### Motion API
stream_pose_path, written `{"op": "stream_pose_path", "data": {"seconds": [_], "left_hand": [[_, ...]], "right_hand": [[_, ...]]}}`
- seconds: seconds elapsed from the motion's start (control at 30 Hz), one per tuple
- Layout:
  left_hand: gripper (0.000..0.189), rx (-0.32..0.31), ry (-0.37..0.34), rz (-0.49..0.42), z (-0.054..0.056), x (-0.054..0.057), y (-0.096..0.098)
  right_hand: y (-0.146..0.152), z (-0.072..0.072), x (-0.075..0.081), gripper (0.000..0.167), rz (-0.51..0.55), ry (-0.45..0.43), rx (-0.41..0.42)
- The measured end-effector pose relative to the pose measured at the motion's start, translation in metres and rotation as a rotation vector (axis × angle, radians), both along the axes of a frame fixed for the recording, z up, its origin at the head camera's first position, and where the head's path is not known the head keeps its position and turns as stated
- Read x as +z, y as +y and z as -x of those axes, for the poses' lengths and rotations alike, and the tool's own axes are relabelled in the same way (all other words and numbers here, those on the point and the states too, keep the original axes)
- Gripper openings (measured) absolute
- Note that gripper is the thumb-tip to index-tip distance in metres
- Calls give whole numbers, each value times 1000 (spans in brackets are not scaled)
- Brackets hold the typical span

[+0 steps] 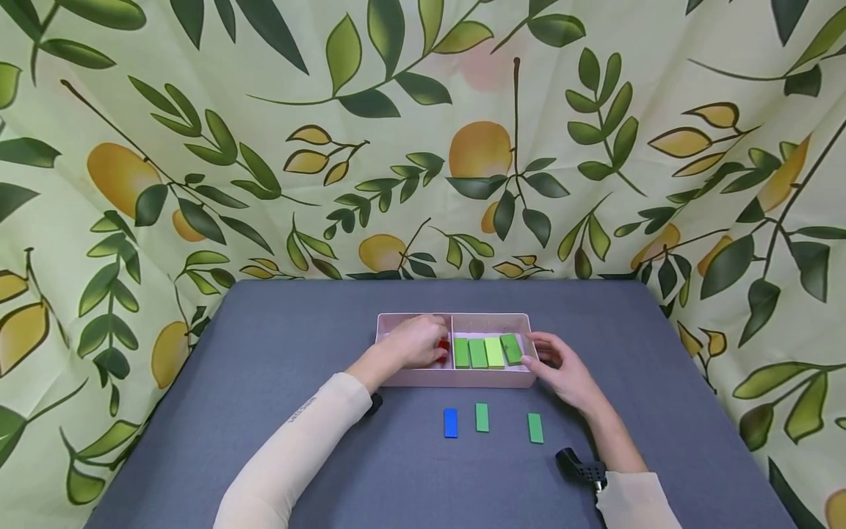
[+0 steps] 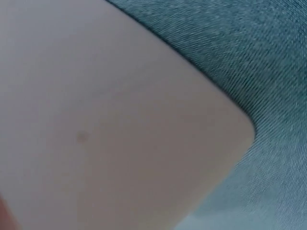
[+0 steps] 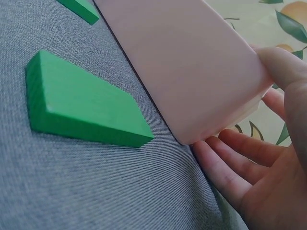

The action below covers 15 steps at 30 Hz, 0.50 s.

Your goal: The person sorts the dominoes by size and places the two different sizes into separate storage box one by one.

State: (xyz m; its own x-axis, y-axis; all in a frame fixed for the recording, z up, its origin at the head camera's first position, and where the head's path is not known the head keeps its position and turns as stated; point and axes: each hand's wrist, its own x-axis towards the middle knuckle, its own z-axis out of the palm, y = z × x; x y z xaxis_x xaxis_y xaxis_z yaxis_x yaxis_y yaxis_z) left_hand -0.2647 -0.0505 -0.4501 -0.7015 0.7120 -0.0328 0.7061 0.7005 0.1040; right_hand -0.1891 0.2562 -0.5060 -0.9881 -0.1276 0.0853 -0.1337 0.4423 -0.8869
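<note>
Several fingers (image 3: 237,162) parted, touching box (image 3: 187,72), block (image 1: 443,344) perhaps pinched

Box (image 1: 456,379) on a counter (image 1: 297,330), a cloth (image 1: 423,66) hanging behind. Four blocks (image 1: 477,353) sit in a row in its right compartment; the left hand (image 1: 411,343) is in the left one with a block (image 1: 443,344), the right hand (image 1: 560,369) at the box's right end. Before the box lie three loose blocks (image 1: 482,417), the rightmost set apart.
</note>
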Motion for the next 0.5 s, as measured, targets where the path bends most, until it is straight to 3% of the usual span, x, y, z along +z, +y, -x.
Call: {"op": "stream_pose_path", "data": {"seconds": [0.27, 0.5], "left_hand": [[22, 2, 38, -23, -10, 22, -6], [19, -83, 152, -46, -24, 35, -9]], "right_hand": [[-1, -1, 3, 54, -5, 4, 1], [-1, -1, 1, 54, -5, 5, 1]]}}
